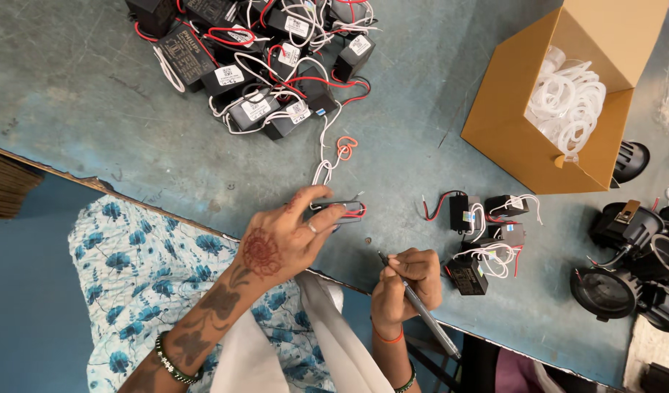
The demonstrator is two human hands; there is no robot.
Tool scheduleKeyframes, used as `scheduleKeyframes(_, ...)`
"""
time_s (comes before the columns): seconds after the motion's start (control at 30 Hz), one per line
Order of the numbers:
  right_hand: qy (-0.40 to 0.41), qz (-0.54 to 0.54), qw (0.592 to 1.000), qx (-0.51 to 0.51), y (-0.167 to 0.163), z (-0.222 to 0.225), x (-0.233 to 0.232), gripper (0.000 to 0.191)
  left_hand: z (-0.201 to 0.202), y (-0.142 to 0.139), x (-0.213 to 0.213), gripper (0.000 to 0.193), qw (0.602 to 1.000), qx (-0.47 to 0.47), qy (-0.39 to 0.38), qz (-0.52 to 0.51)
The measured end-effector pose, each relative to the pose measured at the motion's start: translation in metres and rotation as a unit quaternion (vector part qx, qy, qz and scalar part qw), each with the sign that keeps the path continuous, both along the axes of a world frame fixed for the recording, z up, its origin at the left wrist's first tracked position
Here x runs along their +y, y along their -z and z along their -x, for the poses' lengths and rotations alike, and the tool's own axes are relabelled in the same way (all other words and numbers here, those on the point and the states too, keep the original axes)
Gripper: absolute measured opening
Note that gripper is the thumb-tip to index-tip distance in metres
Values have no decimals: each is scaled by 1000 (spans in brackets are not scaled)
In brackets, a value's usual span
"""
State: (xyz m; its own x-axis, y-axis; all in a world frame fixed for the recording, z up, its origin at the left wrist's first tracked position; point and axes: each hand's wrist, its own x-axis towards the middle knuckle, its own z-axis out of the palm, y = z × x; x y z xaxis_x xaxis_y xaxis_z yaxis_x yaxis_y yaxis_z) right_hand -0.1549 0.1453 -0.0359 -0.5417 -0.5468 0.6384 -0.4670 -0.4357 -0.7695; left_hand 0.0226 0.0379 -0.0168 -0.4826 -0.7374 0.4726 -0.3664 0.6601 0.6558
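- A small black driver box [339, 211] lies flat on the blue-grey tabletop near its front edge, long side running left to right, with red and white wires at its right end; the left hand's fingers rest on top of it and hide most of it
- A slim grey pen [422, 311] sits tilted in the right hand, its tip pointing up-left just above the tabletop edge

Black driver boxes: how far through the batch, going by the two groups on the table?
Looks early. Done, probably: four boxes set aside right of the hands. In hand: the left hand holds one box on the table; the right hand grips a pen. Left: the far bigger pile at the top, wires tangled.
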Motion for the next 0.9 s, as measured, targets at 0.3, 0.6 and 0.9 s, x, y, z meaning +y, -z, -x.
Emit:
scheduleKeyframes(0.3, -3, -35, 999, 26, -7, -3, -1, 9, -3, 1, -3, 57, 994, -41, 32, -96)
scheduleKeyframes(0.6, -8, -47, 997, 57, -11, -4, -4, 8, 0, 10, 2, 45, 998, 12, 7, -59)
scheduleKeyframes(0.9, -18, -32, 998, 59, -10, -2, -5, 7, -6, -12, -9, 37, 975, 103, -16, -198)
